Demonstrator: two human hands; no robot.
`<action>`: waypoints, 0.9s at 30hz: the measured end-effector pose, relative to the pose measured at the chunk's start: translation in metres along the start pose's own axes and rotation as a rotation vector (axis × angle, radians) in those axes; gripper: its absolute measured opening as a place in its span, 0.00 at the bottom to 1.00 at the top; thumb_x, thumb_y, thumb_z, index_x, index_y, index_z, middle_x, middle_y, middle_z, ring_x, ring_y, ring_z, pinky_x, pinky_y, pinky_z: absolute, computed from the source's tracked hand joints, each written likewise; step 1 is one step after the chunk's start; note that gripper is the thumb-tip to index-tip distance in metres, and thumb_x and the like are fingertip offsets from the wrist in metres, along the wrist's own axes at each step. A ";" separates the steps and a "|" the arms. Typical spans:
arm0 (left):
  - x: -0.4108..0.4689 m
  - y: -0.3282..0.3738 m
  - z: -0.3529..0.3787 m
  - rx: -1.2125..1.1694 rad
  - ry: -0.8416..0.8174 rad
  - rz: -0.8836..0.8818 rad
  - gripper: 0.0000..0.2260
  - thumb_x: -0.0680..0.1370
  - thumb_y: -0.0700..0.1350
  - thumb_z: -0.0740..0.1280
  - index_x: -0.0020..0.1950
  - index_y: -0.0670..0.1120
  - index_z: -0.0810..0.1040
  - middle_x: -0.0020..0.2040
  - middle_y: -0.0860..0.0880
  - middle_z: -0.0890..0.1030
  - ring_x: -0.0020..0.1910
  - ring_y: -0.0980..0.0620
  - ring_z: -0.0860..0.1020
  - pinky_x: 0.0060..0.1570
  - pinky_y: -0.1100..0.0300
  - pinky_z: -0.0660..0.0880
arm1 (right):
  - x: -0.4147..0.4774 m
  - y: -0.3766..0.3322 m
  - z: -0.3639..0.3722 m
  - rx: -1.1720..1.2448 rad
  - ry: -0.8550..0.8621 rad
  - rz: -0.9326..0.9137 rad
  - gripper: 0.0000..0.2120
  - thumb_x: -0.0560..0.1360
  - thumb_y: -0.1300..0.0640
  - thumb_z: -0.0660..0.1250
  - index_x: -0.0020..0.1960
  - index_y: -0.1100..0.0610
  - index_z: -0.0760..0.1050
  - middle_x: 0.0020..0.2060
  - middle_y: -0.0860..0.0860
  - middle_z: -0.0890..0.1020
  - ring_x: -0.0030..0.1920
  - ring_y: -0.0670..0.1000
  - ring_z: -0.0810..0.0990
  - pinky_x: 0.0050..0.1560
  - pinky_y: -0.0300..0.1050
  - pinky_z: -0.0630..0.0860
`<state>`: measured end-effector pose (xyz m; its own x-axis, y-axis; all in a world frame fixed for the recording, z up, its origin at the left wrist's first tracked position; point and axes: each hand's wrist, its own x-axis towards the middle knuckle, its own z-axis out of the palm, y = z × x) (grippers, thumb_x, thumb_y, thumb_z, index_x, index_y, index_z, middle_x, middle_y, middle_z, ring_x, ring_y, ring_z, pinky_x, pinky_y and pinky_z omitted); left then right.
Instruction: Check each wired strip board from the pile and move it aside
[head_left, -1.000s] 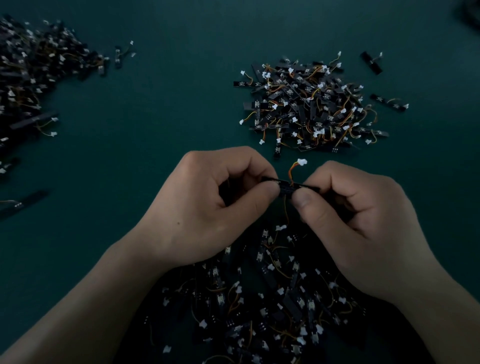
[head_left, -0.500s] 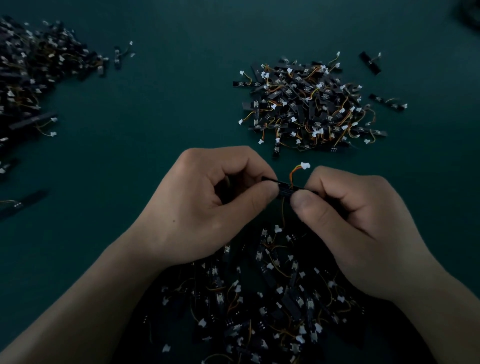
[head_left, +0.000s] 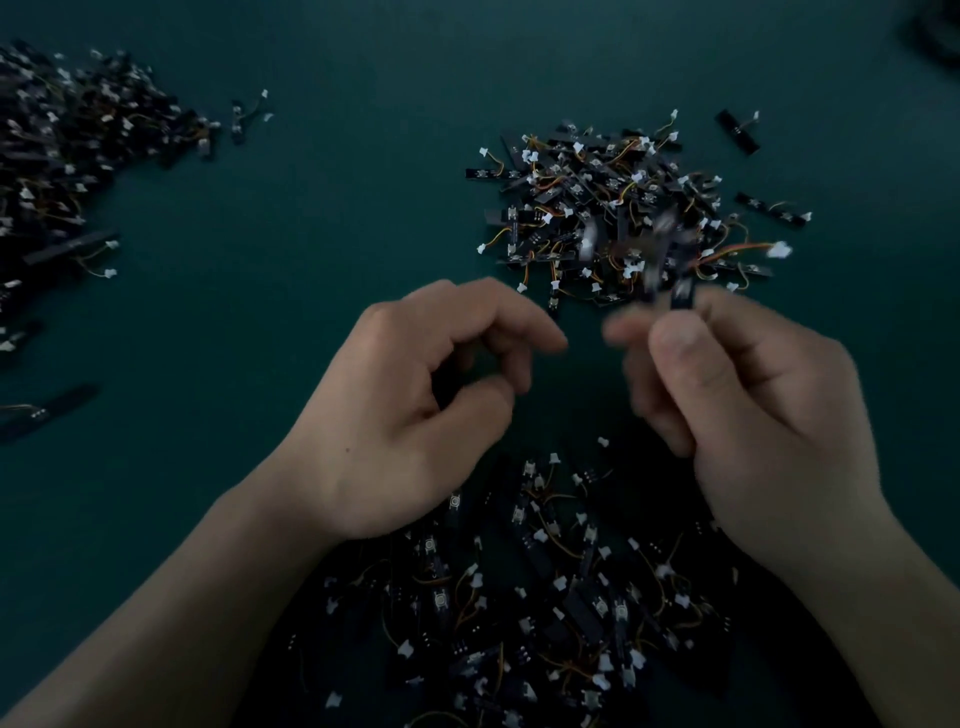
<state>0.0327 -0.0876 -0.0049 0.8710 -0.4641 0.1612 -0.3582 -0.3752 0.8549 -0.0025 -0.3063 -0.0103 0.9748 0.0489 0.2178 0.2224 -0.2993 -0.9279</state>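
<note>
My right hand pinches a strip board near the far heap; left hand curled, empty; nearer pile looks mostly unchecked.

Electronics workbench: heaps of wired strip boards on green mat.
</note>
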 end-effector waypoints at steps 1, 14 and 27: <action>0.000 0.000 -0.001 0.074 -0.055 0.026 0.18 0.70 0.37 0.66 0.57 0.51 0.83 0.46 0.56 0.81 0.46 0.51 0.78 0.45 0.59 0.74 | 0.001 0.001 -0.001 0.011 0.029 0.025 0.12 0.85 0.48 0.61 0.53 0.48 0.83 0.34 0.51 0.80 0.26 0.51 0.70 0.26 0.45 0.68; 0.002 0.003 0.005 0.391 -0.210 0.088 0.07 0.72 0.50 0.71 0.48 0.60 0.83 0.54 0.61 0.77 0.59 0.54 0.72 0.60 0.50 0.68 | 0.002 0.007 -0.002 0.016 0.020 0.041 0.13 0.85 0.51 0.61 0.53 0.45 0.85 0.33 0.50 0.81 0.24 0.47 0.69 0.25 0.37 0.65; 0.002 -0.005 0.007 0.399 -0.188 0.146 0.02 0.75 0.54 0.72 0.46 0.61 0.82 0.51 0.62 0.78 0.56 0.55 0.73 0.57 0.51 0.69 | -0.001 0.002 -0.002 -0.056 0.033 -0.028 0.13 0.86 0.53 0.61 0.52 0.46 0.84 0.33 0.50 0.80 0.25 0.49 0.72 0.27 0.36 0.67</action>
<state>0.0341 -0.0928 -0.0122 0.7392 -0.6584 0.1418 -0.6057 -0.5579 0.5674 -0.0032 -0.3092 -0.0122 0.9669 0.0266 0.2539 0.2468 -0.3513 -0.9031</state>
